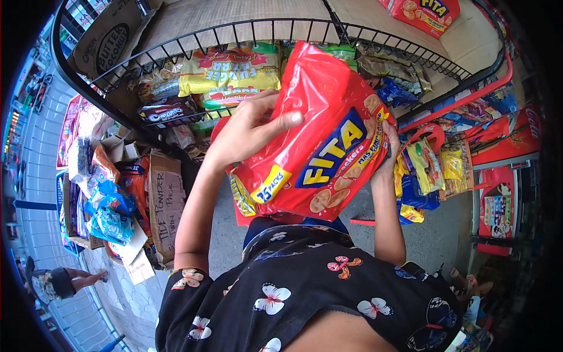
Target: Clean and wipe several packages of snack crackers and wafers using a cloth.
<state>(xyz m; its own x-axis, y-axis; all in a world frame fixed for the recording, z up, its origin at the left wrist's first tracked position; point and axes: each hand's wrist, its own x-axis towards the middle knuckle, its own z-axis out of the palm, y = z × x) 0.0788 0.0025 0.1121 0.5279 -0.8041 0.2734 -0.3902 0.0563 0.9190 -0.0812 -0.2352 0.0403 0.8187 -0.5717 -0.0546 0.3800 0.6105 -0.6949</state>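
A large red plastic pack of Fita crackers (325, 141) is held up, tilted, before my chest. My left hand (253, 125) is at its left edge, the thumb lying across the front and the fingers partly hidden behind the pack. At the opposite side my right hand (388, 147) grips the right edge, with most of its fingers out of sight. Directly beyond the pack is a black wire rack (272, 28), where yellow Fudgee Barr packs (231, 72) lie behind the bars. A second red Fita pack (424, 15) sits on the cardboard-lined upper shelf.
Left of me stands an open cardboard box (165, 207) with handwriting, beside blue plastic-wrapped packs (110, 211). Snack packs (424, 167) hang at the right near a red cooler (497, 145). Yellow sachets (242, 196) lie below the held pack. A person (61, 281) walks outside at far left.
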